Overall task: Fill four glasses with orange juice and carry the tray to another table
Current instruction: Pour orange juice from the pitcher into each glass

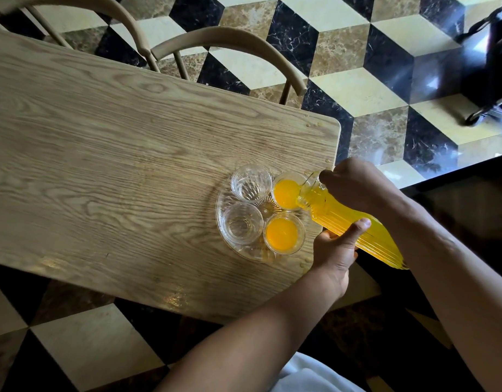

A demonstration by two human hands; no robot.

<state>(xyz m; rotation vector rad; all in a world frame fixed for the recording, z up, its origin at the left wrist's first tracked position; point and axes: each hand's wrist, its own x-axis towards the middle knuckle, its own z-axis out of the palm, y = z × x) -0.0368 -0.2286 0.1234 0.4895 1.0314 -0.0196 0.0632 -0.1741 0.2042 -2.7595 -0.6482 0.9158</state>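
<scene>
A round clear glass tray [223, 200] sits near the right end of the wooden table [116, 142]. On it stand two empty glasses, one at the far left [251, 183] and one at the near left [241, 223]. The near right glass [282, 233] holds orange juice. The far right glass [285, 191] also has juice in it, and the spout of a tilted ribbed glass jug [348, 222] of orange juice rests over its rim. My right hand [357, 183] grips the jug near its top. My left hand [339, 244] supports the jug's body from below.
Two wooden chairs [230, 41] stand at the table's far side. The floor is a cube-pattern tile in black, cream and brown. A dark wheeled object [493, 66] stands at the far right. Small juice drops lie near the table's right edge [309, 124].
</scene>
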